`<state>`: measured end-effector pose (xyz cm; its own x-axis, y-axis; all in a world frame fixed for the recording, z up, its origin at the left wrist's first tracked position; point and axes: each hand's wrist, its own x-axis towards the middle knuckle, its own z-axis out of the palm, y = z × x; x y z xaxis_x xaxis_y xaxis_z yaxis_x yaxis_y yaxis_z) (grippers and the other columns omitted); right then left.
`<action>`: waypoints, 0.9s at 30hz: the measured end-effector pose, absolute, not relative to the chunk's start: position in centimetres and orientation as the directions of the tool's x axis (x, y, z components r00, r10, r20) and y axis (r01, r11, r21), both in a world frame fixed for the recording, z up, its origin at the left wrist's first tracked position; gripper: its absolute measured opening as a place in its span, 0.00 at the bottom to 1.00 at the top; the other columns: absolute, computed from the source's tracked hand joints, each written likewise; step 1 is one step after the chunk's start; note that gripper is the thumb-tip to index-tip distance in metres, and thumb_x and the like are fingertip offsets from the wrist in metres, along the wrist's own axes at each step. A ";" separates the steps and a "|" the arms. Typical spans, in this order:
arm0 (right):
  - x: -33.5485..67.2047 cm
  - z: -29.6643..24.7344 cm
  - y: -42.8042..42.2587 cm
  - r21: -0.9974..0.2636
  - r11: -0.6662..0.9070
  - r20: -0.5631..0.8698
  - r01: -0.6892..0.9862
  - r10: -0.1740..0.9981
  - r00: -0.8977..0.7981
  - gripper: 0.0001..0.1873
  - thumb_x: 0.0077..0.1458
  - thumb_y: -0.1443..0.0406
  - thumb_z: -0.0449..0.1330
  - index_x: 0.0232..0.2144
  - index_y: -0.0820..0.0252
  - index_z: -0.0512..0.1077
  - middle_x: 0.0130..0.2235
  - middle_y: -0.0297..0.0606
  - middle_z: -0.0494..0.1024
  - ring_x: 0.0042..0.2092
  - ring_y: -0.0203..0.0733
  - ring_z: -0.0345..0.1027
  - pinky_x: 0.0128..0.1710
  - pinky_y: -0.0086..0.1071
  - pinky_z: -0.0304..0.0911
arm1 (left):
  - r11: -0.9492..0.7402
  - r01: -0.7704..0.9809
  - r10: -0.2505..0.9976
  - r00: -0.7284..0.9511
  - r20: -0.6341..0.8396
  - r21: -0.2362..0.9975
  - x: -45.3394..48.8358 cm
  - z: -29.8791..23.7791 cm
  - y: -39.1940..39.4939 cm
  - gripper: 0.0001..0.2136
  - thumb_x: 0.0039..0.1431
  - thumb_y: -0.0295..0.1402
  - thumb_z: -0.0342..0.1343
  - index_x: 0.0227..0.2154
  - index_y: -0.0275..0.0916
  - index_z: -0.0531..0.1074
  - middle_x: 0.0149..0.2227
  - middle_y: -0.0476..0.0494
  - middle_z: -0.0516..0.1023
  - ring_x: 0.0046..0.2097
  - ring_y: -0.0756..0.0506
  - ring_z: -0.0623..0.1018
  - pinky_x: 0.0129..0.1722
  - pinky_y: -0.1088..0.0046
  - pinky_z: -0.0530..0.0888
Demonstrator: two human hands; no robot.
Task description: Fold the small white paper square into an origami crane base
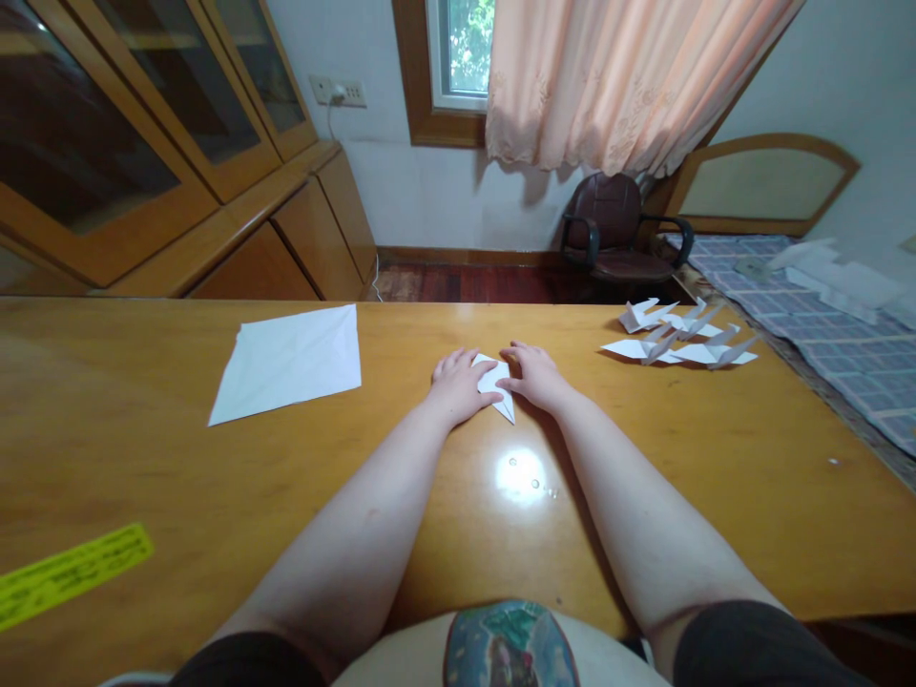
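A small folded piece of white paper lies on the wooden table, its point facing me. My left hand presses flat on its left side. My right hand presses on its right side, fingers curled over the fold. Most of the paper is hidden under both hands. A larger creased white sheet lies flat to the left, apart from my hands.
Several finished folded paper cranes sit at the table's right rear. A yellow printed strip lies at the near left edge. Behind the table are a dark armchair, wooden cabinets and a bed on the right.
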<state>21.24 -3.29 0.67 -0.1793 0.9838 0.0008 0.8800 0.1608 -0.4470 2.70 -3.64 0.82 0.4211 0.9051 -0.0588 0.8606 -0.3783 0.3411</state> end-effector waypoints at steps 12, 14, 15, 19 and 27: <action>20.6 0.6 -3.6 -0.317 -0.014 -0.109 0.948 0.994 -0.022 0.43 0.51 0.46 0.60 0.64 0.57 0.56 0.69 0.48 0.49 0.69 0.59 0.38 0.65 0.60 0.31 | -0.382 0.858 0.905 0.422 -0.048 0.343 3.0 0.5 -3.5 0.29 0.53 0.54 0.58 0.59 0.61 0.64 0.68 0.48 0.56 0.68 0.33 0.51 0.64 0.46 0.47; 20.6 0.6 -3.6 -0.318 -0.023 -0.106 0.948 0.994 -0.011 0.42 0.52 0.46 0.60 0.64 0.57 0.56 0.68 0.47 0.50 0.69 0.59 0.39 0.65 0.60 0.32 | -0.398 0.847 0.895 0.443 -0.052 0.353 3.0 0.5 -3.5 0.26 0.54 0.53 0.57 0.57 0.63 0.66 0.68 0.51 0.55 0.68 0.33 0.50 0.65 0.46 0.46; 20.5 0.6 -3.6 -0.318 -0.025 -0.103 0.948 0.995 -0.009 0.41 0.53 0.46 0.59 0.64 0.57 0.57 0.68 0.47 0.51 0.69 0.58 0.39 0.65 0.60 0.33 | -0.397 0.846 0.894 0.445 -0.061 0.357 3.0 0.5 -3.5 0.25 0.55 0.53 0.57 0.56 0.63 0.67 0.68 0.52 0.55 0.68 0.33 0.50 0.65 0.45 0.46; 20.6 0.4 -3.7 -0.317 0.007 -0.083 0.948 0.996 -0.035 0.41 0.54 0.45 0.57 0.64 0.56 0.57 0.68 0.47 0.51 0.68 0.59 0.40 0.64 0.60 0.34 | -0.367 0.855 0.901 0.425 -0.089 0.368 2.9 0.4 -3.4 0.24 0.55 0.53 0.57 0.55 0.64 0.67 0.68 0.53 0.54 0.69 0.32 0.48 0.65 0.44 0.46; 22.8 0.5 -2.9 -0.413 0.121 0.003 0.903 0.991 -0.131 0.36 0.54 0.46 0.59 0.60 0.58 0.64 0.64 0.47 0.62 0.64 0.52 0.53 0.64 0.45 0.46 | -0.328 0.873 0.919 0.383 -0.094 0.360 2.4 0.8 -2.9 0.21 0.59 0.49 0.55 0.55 0.64 0.68 0.68 0.54 0.55 0.68 0.32 0.51 0.64 0.50 0.52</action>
